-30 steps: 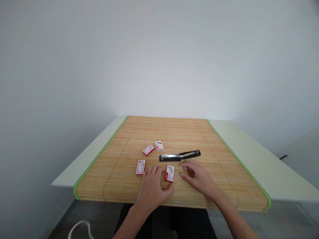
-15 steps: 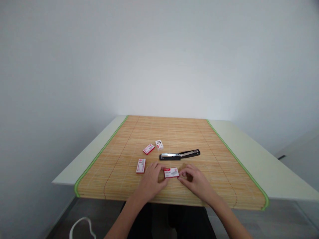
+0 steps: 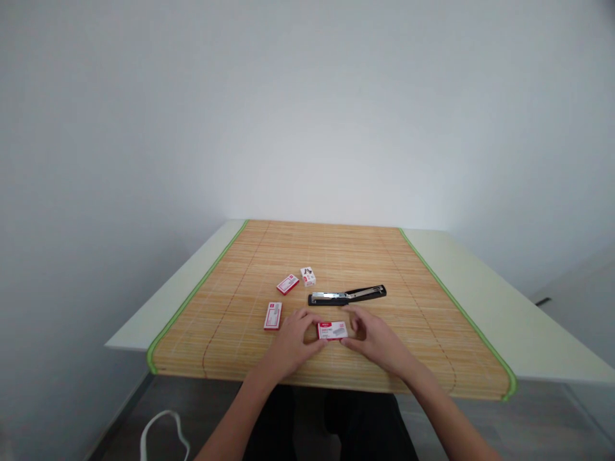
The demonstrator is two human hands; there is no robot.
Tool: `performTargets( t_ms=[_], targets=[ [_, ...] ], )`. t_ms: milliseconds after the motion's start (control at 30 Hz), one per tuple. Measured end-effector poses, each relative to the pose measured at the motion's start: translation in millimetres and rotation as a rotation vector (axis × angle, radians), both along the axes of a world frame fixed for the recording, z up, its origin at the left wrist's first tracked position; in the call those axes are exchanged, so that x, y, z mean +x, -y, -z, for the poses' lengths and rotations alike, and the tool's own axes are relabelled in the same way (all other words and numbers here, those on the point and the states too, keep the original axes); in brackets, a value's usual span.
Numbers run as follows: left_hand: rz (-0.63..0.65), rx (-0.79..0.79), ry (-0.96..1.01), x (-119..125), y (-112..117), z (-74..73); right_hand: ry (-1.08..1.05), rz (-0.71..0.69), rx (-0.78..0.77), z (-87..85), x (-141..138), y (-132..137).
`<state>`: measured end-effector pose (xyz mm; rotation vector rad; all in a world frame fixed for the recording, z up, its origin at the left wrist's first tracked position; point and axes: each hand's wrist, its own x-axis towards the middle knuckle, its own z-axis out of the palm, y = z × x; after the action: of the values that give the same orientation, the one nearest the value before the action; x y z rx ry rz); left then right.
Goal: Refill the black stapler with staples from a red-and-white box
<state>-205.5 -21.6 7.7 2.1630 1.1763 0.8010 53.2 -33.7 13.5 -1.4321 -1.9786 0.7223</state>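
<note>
A small red-and-white staple box (image 3: 332, 330) lies flat on the bamboo mat in front of me. My left hand (image 3: 294, 339) grips its left end, index finger at the far edge and thumb at the near edge. At the right end is my right hand (image 3: 372, 336), its thumb touching the near corner and its index finger raised apart beyond the far corner. Just behind the box lies a black stapler (image 3: 346, 296), its top swung fully back so that the metal staple channel shows.
Left of my left hand lies a second red-and-white box (image 3: 273, 316). Farther back are a third such box (image 3: 287, 284) and a small white box (image 3: 308, 276). A green-edged bamboo mat (image 3: 336, 246) covers the middle of the white table (image 3: 461, 275), which meets a wall.
My right hand has opened from a pinch at the box's right end, its index finger moving away from the thumb. The left hand keeps its grip. The view has shifted slightly.
</note>
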Motion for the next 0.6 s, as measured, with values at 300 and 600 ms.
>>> performTargets(
  t_ms=[300, 600],
  targets=[
    [0.002, 0.001, -0.078, -8, -2, -1.5, 0.049, -0.108, -0.036, -9.2, 10, -5],
    [0.0, -0.054, -0.078, -18, -3, -3.9, 0.056, -0.077, -0.045, -7.5, 29, 2]
  ],
)
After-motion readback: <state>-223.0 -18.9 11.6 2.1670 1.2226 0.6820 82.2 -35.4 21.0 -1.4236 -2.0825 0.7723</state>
